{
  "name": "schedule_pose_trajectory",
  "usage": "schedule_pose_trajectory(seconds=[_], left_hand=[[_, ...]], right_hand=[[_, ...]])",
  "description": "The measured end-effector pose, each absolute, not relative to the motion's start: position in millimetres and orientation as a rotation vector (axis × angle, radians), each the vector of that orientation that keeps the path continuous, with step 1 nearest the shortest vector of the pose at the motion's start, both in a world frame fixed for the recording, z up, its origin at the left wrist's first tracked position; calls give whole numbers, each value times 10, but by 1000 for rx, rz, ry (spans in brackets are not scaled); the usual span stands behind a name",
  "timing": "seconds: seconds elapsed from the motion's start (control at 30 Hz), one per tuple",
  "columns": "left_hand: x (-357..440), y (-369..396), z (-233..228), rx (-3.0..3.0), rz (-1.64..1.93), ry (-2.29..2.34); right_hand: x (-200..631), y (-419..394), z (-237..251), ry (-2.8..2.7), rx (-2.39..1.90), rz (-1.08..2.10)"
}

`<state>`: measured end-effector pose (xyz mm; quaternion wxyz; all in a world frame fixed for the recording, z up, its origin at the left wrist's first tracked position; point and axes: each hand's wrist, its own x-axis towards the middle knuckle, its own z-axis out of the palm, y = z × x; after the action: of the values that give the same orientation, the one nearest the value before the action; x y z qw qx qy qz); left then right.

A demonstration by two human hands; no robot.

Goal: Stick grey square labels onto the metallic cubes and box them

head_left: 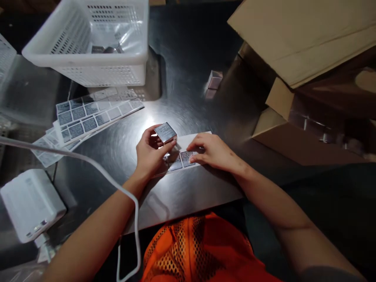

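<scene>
My left hand (150,152) holds a small silvery box (166,132) between thumb and fingers, its printed top face turned up. Beneath both hands lies a white sheet of square stickers (175,162) with dark speckled print, flat on the metal table (190,192). My right hand (210,150) rests at the sheet's right part, thumb and index finger bent together at the edge of one square sticker (187,158). Whether that sticker is lifted from its backing I cannot tell.
More sticker sheets (88,121) lie overlapped at the left. A white plastic basket (96,58) holding small items stands behind them. One small box (215,80) sits at the back. An open carton (279,137) is at the right. A white power bank (32,205) and cable (102,170) lie left.
</scene>
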<state>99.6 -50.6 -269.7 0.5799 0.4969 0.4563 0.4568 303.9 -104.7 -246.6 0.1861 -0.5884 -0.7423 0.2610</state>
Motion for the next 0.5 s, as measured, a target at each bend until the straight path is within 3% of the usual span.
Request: schedule_pose_trajectory(seconds=[0.5], left_hand=[[985, -481, -2727, 1201, 1038, 1129]], right_hand=[[2956, -1170, -2381, -2061, -1834, 684]])
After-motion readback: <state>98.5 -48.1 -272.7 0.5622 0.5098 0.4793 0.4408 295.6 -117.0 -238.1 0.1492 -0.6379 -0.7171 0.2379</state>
